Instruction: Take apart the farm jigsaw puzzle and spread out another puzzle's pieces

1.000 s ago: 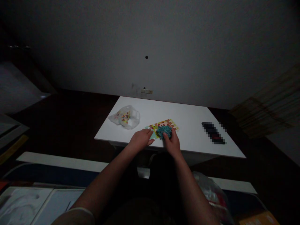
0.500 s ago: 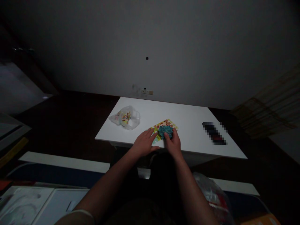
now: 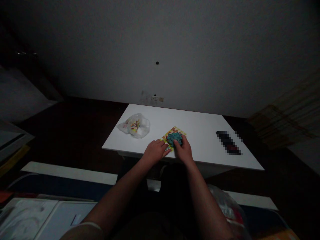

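On the white table (image 3: 200, 126) lies a colourful printed sheet (image 3: 172, 132) with a teal block piece (image 3: 175, 137) on top of it. My right hand (image 3: 183, 150) has its fingers closed on the near edge of the teal piece. My left hand (image 3: 155, 151) rests beside it on the sheet's left part, fingers curled down onto the sheet. The near part of the sheet is hidden under both hands.
A clear plastic bag of small coloured pieces (image 3: 134, 125) lies at the table's left. A dark blurred object (image 3: 228, 142) sits at the right. Another plastic bag (image 3: 228, 208) is low at the right, white boxes (image 3: 37, 218) at the lower left. The room is dim.
My left hand slid right along the sheet toward the teal piece. The sheet's visible left part shrank and it now looks turned a little. My right hand stayed on the teal piece.
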The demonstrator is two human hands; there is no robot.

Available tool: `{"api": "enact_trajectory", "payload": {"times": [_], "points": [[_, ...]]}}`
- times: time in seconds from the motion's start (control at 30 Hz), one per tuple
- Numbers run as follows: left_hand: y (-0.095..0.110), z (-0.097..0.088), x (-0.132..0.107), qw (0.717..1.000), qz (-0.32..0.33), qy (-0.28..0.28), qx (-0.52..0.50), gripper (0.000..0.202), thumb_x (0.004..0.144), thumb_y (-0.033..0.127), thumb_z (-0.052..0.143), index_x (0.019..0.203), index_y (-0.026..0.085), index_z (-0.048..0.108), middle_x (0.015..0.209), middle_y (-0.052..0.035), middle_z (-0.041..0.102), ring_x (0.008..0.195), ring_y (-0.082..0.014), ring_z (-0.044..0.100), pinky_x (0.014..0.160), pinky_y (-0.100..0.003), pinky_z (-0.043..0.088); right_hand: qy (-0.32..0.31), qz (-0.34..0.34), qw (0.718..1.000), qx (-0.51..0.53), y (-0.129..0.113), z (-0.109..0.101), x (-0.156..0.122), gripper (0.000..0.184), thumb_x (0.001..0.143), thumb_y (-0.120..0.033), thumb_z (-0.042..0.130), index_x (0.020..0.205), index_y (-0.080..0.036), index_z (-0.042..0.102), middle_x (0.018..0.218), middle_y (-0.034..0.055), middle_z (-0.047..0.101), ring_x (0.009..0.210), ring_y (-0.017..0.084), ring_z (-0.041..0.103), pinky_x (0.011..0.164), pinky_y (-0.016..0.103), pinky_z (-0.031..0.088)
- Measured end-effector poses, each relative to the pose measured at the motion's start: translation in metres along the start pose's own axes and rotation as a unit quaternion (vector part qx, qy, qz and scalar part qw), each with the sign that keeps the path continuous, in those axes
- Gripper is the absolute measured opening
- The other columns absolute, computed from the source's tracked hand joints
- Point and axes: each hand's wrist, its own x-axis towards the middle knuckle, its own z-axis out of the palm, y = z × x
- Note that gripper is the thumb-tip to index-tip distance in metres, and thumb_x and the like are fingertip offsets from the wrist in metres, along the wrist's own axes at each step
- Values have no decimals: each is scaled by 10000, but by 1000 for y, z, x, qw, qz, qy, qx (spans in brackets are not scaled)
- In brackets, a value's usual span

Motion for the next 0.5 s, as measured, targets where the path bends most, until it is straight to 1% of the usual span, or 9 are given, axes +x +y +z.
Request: {"api": "enact_trajectory", "payload": {"times": [0.13, 0.2, 0.27, 0.37, 0.43, 0.5], "points": [[-5, 1, 7, 999, -14, 15, -25, 300, 1096, 390, 510, 1152, 187, 725, 1114, -112, 720, 1066, -287, 633, 918, -423, 517, 23, 7, 999, 28, -1, -5, -2, 351, 929, -499, 658, 1151, -229, 643, 1120, 98, 731, 999, 278, 667, 976, 482, 538], [-8, 1, 9, 997, -40, 27, -63, 296, 1099, 368, 496, 1134, 185, 726, 1111, -105, 720, 1058, -276, 629, 933, -417, 521, 32, 9, 998, 46, 0, -7, -4, 330, 934, -505, 657, 1121, -235, 627, 1077, 82, 727, 963, 261, 668, 941, 452, 550], [-11, 0, 11, 989, -76, 36, -118, 316, 1106, 370, 470, 1123, 180, 721, 1089, -102, 723, 1057, -268, 634, 951, -415, 525, 28, 11, 997, 70, 0, -8, -6, 324, 936, -510, 661, 1115, -243, 617, 1073, 77, 729, 960, 256, 679, 932, 441, 560], [-13, -3, 15, 970, -109, 49, -214, 383, 1126, 402, 394, 1139, 173, 700, 1099, -109, 730, 1062, -253, 655, 972, -406, 534, -11, 10, 995, 101, -3, -8, -8, 362, 929, -513, 674, 1177, -254, 622, 1153, 92, 737, 1040, 278, 698, 975, 469, 570], [-12, -5, 17, 960, -104, 52, -256, 451, 1140, 428, 312, 1128, 178, 687, 1117, -116, 732, 1049, -241, 668, 966, -394, 545, -42, 3, 993, 107, -7, -8, -9, 395, 919, -506, 689, 1222, -258, 632, 1216, 107, 733, 1101, 297, 696, 1016, 499, 565], [-9, -5, 19, 960, -94, 45, -260, 521, 1147, 438, 219, 1128, 194, 679, 1121, -115, 737, 1037, -234, 676, 952, -389, 558, -62, -4, 992, 107, -10, -7, -10, 415, 915, -498, 695, 1251, -261, 638, 1257, 116, 727, 1136, 308, 692, 1052, 523, 554]]}}
